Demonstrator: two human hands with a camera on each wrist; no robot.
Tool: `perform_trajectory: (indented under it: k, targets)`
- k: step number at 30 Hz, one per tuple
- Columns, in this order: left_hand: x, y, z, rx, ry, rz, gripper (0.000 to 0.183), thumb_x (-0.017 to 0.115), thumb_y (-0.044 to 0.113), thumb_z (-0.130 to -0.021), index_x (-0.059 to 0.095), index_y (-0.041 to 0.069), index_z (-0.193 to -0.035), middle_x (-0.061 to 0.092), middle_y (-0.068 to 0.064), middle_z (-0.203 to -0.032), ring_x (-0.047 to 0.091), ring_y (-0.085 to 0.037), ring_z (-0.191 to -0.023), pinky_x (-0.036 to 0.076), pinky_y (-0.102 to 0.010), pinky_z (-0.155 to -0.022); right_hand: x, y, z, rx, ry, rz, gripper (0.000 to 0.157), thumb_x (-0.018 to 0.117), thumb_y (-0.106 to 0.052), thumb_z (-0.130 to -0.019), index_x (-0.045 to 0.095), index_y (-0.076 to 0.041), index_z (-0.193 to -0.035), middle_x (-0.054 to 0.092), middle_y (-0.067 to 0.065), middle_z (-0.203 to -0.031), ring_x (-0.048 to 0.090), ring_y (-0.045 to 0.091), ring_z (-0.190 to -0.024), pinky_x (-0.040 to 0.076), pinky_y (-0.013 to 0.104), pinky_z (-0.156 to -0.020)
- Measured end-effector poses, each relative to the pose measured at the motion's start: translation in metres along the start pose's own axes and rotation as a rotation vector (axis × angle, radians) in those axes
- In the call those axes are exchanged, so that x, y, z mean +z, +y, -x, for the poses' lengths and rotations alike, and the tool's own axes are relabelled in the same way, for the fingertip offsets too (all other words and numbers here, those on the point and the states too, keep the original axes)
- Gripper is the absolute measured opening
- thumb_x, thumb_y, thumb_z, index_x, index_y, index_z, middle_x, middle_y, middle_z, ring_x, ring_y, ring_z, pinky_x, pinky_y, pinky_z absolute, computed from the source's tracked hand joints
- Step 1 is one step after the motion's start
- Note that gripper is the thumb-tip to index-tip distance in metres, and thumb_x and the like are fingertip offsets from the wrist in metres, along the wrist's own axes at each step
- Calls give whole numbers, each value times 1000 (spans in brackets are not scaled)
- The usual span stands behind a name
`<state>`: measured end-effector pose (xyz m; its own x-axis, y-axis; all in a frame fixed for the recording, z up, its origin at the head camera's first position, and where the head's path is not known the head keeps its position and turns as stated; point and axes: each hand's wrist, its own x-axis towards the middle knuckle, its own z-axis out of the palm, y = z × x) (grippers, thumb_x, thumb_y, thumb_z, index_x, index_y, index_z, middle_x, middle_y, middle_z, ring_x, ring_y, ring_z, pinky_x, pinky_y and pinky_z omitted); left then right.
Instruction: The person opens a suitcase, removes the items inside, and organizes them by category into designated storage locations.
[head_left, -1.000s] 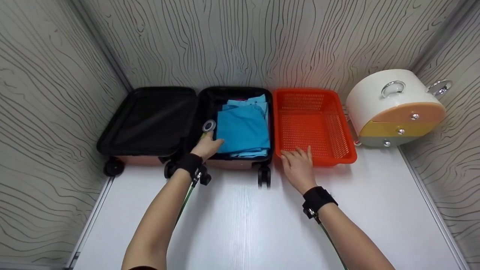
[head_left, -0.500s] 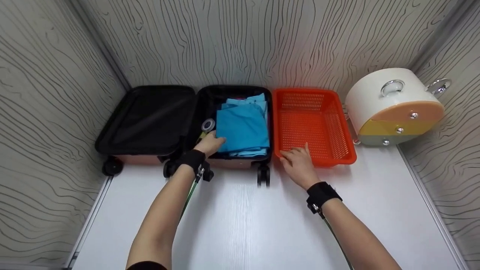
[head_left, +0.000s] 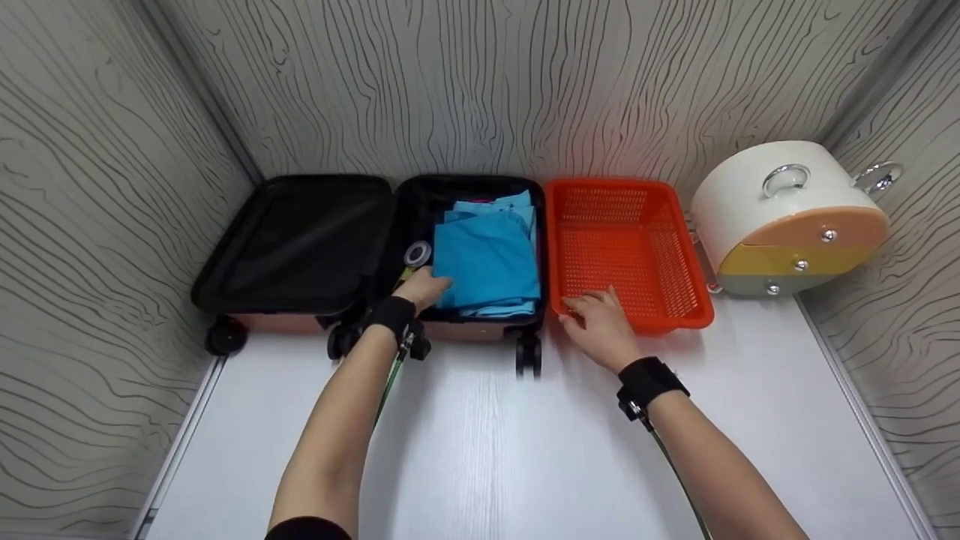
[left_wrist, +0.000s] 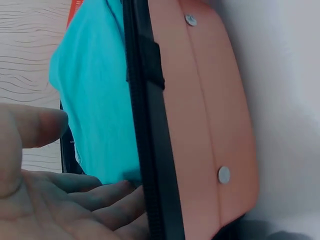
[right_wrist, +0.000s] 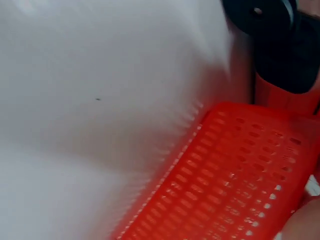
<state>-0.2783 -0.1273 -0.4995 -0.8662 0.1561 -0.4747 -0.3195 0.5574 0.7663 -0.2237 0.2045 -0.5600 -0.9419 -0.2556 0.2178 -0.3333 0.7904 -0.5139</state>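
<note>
The work in hand looked well along inside the open suitcase with a pink shell and black lining (head_left: 469, 330): a flat-folded bright blue cloth (head_left: 486, 259) lay on top of paler blue folded cloths (head_left: 525, 201) in the right-hand half, and a round white-and-grey ring-shaped item (head_left: 418, 253) with a yellow part lay beside the stack. The black-lined left half of the suitcase (head_left: 307, 240) lay open next to it, not folded over. What else was left to do could not be told from the views.

The left arm reached forward over the near rim, and the left hand (head_left: 422, 288) was at the near left corner of the bright blue cloth. Its grip was wide: the thumb stood apart from the fingers, which stretched out toward the cloth's edge without closing on it. Whether it touched the yellow part was hidden.

The right arm slanted in from the other side, with the right hand (head_left: 602, 326) resting over the near rim of the red perforated plastic basket (head_left: 615, 182), just beside the suitcase on the white bench (head_left: 465, 450). Whether that grip pinched the rim or merely lay on it, I could not tell.
</note>
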Motion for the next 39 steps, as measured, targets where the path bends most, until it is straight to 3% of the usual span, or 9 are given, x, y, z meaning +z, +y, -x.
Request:
perform_trajectory:
  k: [6,10,14,18,22,25,27,32,39]
  targets:
    - [-5,1,-4,-29,12,-67,70,43,31,-107,15,-3,-162,19,-21,-167,27,-35,-150,30,-45,-118,-10,-30,-29,151,-21,-214,48,45,-17,-108,45,-2,-154,50,19,-151,43,37,-140,34,51,-116]
    - [-5,-2,-10,-35,3,-110,68,41,29,-107,17,-5,-161,21,-22,-166,31,-35,-147,32,-44,-116,-12,-52,-52,249,-144,-385,52,40,-17,-110,31,-1,-159,42,21,-157,40,34,-143,35,48,-116]
    - [1,-5,-17,-60,18,-120,68,43,26,-107,16,-5,-161,20,-22,-166,28,-35,-149,31,-44,-118,-10,-64,-68,322,-245,-395,60,42,-18,-110,19,7,-160,32,27,-160,33,37,-147,32,48,-118]
    - [4,-4,-23,-88,63,-105,68,47,22,-106,17,-6,-160,24,-22,-164,33,-33,-145,35,-43,-115,-6,-73,-76,377,-257,-397,62,47,-19,-109,22,8,-158,38,28,-155,42,38,-138,39,49,-113]
    - [5,-2,-28,-101,96,-82,61,50,21,-106,29,-6,-156,43,-21,-150,50,-26,-111,45,-35,-92,1,-78,-79,389,-226,-460,62,51,-17,-107,24,6,-158,44,27,-151,47,37,-134,43,48,-109]
    - [7,-2,-28,-99,99,-34,58,51,21,-107,32,-4,-156,47,-19,-143,46,-23,-93,39,-32,-76,7,-78,-81,377,-196,-532,64,53,-17,-107,23,4,-160,42,27,-153,44,37,-138,41,48,-110]
    - [7,0,-25,-92,93,-2,61,51,20,-107,28,-3,-158,43,-18,-150,46,-24,-101,37,-32,-76,10,-76,-81,384,-175,-600,65,53,-17,-107,22,4,-160,37,28,-156,40,37,-141,39,48,-113]
    - [7,3,-20,-60,60,136,64,43,15,-105,17,-3,-161,22,-21,-165,37,-31,-135,39,-36,-96,12,-70,-82,476,-122,-738,70,55,-14,-106,16,7,-160,27,29,-161,30,37,-148,30,46,-119]
    - [8,6,-20,-32,127,394,66,49,12,-103,18,-5,-160,26,-22,-162,38,-32,-139,46,-41,-105,9,-72,-84,556,-152,-802,74,59,-19,-105,16,7,-160,28,27,-161,33,37,-147,29,46,-119]
